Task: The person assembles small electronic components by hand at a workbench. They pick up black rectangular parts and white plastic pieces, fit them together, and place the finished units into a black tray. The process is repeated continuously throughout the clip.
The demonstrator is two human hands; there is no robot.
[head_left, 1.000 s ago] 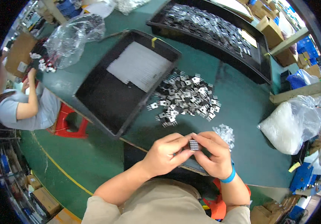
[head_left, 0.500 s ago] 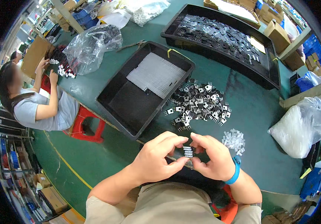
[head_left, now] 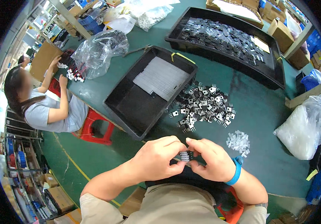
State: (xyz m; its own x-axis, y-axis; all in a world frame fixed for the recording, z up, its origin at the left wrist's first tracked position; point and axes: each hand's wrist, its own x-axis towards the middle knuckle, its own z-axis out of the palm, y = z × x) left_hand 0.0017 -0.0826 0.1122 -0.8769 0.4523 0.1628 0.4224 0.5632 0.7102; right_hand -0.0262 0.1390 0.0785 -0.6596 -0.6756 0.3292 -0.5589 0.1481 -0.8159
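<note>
Green table (head_left: 265,112) fills the workshop view, with a co-worker (head_left: 44,108) seated at 9 o'clock. Both hands meet near 6 o'clock: left hand (head_left: 156,160) and right hand (head_left: 212,160) pinch 1 small finned component (head_left: 184,156) between fingertips. Its thin pins could bend under squeezing, or it could slip off the table edge. Loose parts pile (head_left: 201,106) lies at 12 o'clock, black tray (head_left: 130,108) at 11.
</note>
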